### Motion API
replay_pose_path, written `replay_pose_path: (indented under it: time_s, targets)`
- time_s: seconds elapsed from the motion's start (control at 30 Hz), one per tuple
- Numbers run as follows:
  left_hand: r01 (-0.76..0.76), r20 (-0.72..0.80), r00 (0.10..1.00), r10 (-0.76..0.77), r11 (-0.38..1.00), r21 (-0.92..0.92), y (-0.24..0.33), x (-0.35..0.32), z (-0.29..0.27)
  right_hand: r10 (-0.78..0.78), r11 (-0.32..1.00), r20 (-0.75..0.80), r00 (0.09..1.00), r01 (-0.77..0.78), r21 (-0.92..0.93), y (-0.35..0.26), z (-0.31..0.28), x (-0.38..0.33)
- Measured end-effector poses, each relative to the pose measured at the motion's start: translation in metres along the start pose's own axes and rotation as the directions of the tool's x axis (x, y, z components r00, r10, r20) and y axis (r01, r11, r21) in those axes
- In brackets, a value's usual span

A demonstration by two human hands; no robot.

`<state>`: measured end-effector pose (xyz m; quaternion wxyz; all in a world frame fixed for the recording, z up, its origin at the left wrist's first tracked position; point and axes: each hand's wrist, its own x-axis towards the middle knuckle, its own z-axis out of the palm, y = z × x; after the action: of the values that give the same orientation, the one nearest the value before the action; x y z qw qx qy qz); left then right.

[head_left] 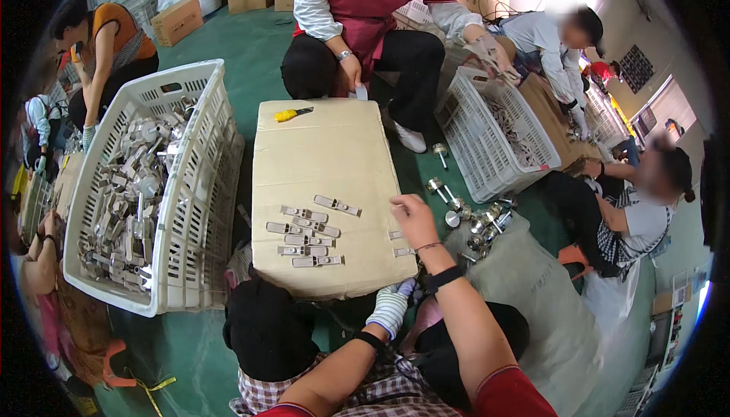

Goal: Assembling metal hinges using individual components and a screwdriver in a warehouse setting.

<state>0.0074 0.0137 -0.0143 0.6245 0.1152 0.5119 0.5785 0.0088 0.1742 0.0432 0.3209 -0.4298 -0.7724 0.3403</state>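
Observation:
Over the right edge of a cardboard-topped table [327, 158] is my bare right hand [414, 221], its fingers curled inward. Whatever they hold, if anything, is hidden. Two metal clips [403, 251] lie beside it at that edge. My left hand [389, 312], in a striped glove, is low by the table's near right corner. Its fingers look closed and I cannot make out what is in them. Several flat metal clips [306, 240] with slotted handles lie in a loose cluster on the cardboard, left of my right hand. A yellow utility knife [293, 114] rests near the far edge.
A white crate [199, 181] full of metal parts stands left of the table. Another crate [498, 143] is at the right. Round-headed metal parts [479, 227] lie on plastic sheeting [532, 288] by my right arm. Across the table sits a person in an apron [357, 6]; others work around.

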Motion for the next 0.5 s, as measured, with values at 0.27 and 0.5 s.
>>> replay_pose_path:
  time_s: [0.27, 0.5]
  targets:
    - [-0.230, 0.216, 0.969, 0.121, 0.760, 0.608, -0.028, 0.017, -0.021, -0.185, 0.922, 0.233, 0.955, 0.250, -0.296, -0.062, 0.086, 0.030]
    - [-0.319, 0.291, 0.947, 0.139, 0.521, 0.791, -0.087, 0.058, -0.023, -0.078, 0.871, 0.371, 0.925, 0.245, -0.427, -0.062, 0.099, 0.030]
